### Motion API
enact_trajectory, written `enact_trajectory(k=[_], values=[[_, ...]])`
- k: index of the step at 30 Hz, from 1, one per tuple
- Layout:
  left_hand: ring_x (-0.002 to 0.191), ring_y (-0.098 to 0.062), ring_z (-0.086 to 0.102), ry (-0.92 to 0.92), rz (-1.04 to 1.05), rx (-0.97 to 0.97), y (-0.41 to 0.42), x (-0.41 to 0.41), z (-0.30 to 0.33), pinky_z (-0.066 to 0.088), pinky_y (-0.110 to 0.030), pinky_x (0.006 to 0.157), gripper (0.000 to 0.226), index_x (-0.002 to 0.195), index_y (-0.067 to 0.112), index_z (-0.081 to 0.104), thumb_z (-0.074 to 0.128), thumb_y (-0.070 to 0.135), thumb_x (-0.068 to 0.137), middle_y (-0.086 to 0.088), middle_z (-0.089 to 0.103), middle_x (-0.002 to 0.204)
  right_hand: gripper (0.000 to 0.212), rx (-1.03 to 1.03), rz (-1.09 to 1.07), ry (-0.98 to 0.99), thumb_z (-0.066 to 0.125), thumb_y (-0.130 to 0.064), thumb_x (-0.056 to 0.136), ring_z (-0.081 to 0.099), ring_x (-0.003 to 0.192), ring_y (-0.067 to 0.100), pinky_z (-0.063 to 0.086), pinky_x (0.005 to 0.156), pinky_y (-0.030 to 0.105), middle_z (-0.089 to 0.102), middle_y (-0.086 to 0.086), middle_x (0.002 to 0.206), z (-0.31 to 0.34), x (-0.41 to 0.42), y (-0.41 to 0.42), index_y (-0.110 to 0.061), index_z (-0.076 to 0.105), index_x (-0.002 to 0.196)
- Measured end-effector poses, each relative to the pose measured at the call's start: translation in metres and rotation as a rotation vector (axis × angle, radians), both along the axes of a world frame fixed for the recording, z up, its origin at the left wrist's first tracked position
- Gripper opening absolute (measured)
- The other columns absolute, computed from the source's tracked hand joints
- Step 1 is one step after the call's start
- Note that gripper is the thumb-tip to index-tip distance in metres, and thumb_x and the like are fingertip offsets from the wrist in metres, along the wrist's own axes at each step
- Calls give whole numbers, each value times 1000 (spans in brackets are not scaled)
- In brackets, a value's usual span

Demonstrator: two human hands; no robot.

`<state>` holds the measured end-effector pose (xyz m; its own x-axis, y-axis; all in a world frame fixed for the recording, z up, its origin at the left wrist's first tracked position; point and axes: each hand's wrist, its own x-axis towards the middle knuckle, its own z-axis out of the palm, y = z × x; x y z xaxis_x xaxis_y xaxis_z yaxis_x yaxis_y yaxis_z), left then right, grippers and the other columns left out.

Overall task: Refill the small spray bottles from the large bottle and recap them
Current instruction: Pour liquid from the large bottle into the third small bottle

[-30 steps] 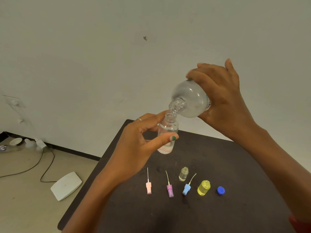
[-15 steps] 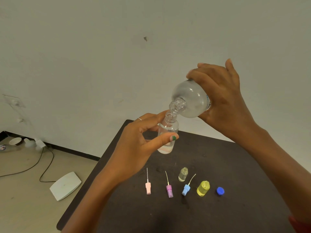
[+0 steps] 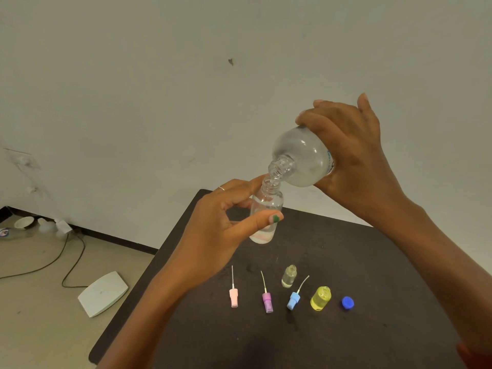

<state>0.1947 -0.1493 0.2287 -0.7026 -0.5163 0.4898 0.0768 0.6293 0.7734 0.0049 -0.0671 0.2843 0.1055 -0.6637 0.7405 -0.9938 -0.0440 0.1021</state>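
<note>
Above the table (image 3: 372, 262), large bottle (image 3: 303, 155) meets small bottle (image 3: 266, 206).

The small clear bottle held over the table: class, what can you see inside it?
The small clear bottle holds a shallow layer of clear liquid at its bottom. The left hand's thumb covers part of its wall.

Large clear bottle (image 3: 302, 157) tipped mouth-down onto small clear bottle's (image 3: 265, 217) open neck, both above table.

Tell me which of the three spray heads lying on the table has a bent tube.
The blue spray head, rightmost of the three, beside the yellow bottle. Its tube curves up to the right; the pink spray head has a straight tube, the purple spray head a nearly straight one.
</note>
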Motion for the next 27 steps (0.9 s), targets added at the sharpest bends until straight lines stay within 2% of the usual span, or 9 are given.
enact_trajectory(k=[9, 19, 27], values=[[95, -6, 60, -12, 6, -11, 0, 0, -1, 43, -8, 82, 54, 123, 22, 60, 56, 50, 77, 18, 64, 99, 51, 10, -1, -1, 71, -25, 74, 46, 125, 29, 15, 109, 62, 58, 5, 115, 1, 0, 1, -21, 43, 116], [93, -2, 59, -13, 12, -18, 1, 2, 0, 41, -6, 80, 54, 121, 18, 61, 56, 49, 77, 23, 62, 97, 51, 4, 2, -3, 72, -24, 74, 46, 124, 29, 15, 109, 61, 58, 6, 114, 0, 1, 2, -21, 43, 116], [94, -2, 59, -10, 8, -11, 1, 1, -1, 42, -7, 81, 51, 120, 23, 61, 57, 49, 77, 23, 63, 98, 52, -1, 5, 0, 73, -23, 74, 46, 124, 29, 15, 109, 62, 58, 6, 114, 0, 1, 2, -21, 42, 116]])
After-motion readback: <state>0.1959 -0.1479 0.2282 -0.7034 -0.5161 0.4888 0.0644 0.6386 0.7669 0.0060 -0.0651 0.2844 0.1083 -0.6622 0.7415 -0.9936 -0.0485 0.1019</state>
